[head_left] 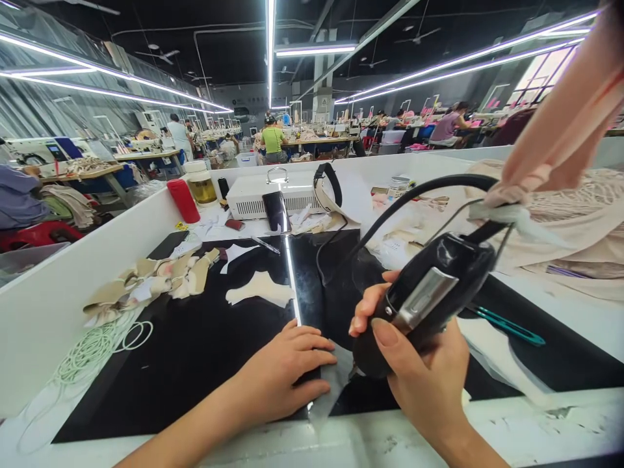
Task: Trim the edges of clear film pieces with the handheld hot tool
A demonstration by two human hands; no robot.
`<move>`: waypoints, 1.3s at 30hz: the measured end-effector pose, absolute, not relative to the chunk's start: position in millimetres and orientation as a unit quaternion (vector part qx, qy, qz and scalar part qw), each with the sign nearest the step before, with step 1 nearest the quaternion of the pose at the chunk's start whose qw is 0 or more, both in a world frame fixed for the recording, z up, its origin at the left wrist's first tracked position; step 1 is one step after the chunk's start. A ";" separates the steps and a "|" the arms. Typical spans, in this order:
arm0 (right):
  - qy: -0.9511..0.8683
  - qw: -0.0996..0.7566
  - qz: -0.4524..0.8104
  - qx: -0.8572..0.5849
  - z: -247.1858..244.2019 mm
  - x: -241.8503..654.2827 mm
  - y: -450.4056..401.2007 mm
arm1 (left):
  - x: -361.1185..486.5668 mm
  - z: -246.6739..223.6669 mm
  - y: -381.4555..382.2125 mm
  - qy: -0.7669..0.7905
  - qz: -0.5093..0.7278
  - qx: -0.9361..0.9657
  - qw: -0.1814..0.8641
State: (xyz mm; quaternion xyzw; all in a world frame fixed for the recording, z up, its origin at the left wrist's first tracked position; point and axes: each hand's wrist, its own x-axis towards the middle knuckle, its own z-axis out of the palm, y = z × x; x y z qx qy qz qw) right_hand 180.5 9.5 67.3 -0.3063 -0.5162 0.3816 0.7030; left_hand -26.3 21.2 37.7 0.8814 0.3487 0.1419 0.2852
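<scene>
My right hand (pixel 424 370) is wrapped round a black corded power tool (pixel 429 292) with a metal lever on its side. The tool is tilted, its lower end close above the mat, and a pink fabric strip (pixel 550 130) is tied to its top. My left hand (pixel 292 370) lies flat, fingers spread, on the black mat (pixel 195 364) and the edge of a thin translucent sheet (pixel 336 383). Beyond my left fingers lies a cream cut-out piece (pixel 260 289). Teal tweezers (pixel 509 325) and a white cut piece (pixel 507 354) lie right of my right hand.
At the back stand a white vented box (pixel 253 198), a phone (pixel 275 211), a red roll (pixel 183 201) and a jar (pixel 199 184). Beige pieces (pixel 151 283) and pale green cord (pixel 92 351) lie left. Beige fabric (pixel 575 221) is heaped right. Other people sit at sewing tables beyond.
</scene>
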 end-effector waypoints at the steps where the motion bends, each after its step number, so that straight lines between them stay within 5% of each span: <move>1: -0.517 0.703 0.380 -0.306 67.6 180.2 9.3 | -26.3 37.8 20.9 0.350 0.139 0.882 0.282; 39: -0.489 0.714 0.340 -0.368 73.3 161.7 6.6 | -24.8 45.9 17.4 0.351 0.107 0.876 0.312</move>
